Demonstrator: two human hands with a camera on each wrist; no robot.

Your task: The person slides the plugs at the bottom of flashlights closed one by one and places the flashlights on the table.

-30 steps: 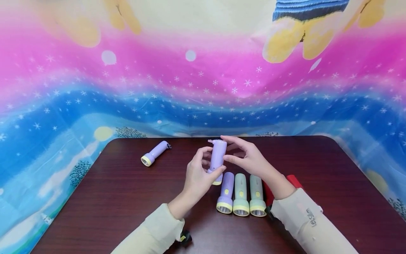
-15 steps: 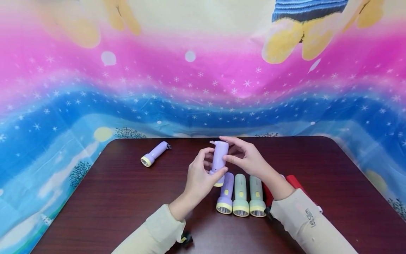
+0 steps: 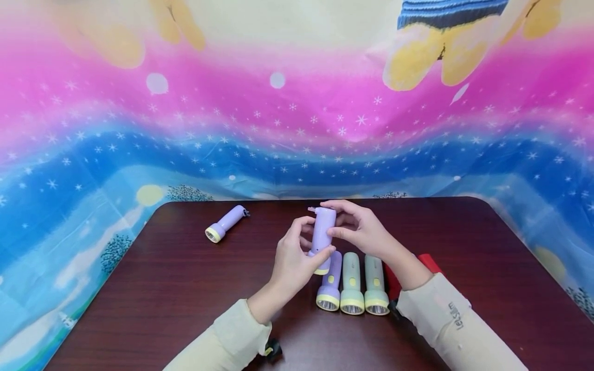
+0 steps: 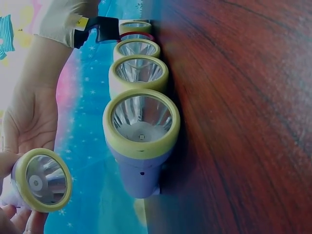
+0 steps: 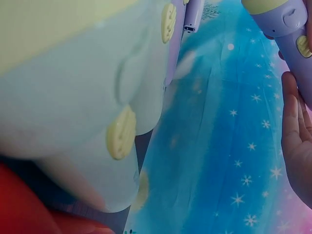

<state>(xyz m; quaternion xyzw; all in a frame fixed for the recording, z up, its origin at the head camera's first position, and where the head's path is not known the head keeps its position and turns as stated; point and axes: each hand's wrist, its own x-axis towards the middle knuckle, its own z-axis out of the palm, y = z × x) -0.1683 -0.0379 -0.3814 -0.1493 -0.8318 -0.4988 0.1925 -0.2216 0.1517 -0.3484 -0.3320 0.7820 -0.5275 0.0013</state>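
Upright over the table, lamp end down, a purple flashlight [image 3: 323,231] with a yellow rim is held between both hands. My left hand [image 3: 293,253] grips it low near the head, thumb across the front. My right hand [image 3: 364,226] has its thumb on the upper body and its index finger over the tail end, where a small tab sticks out to the left. Seen from the left wrist, the lens of the held flashlight [image 4: 46,180] faces the camera. The right wrist view shows a yellow switch on the held flashlight [image 5: 285,24].
Just below the hands lie another purple flashlight [image 3: 329,288] and two green flashlights, one in the middle [image 3: 352,281] and one at right [image 3: 376,281]. A red flashlight [image 3: 430,263] is partly behind the right forearm. One more purple flashlight [image 3: 226,223] lies back left on the table [image 3: 162,288].
Both hands have shifted slightly right and down with the purple flashlight between them. The flashlights on the table have stayed in place.
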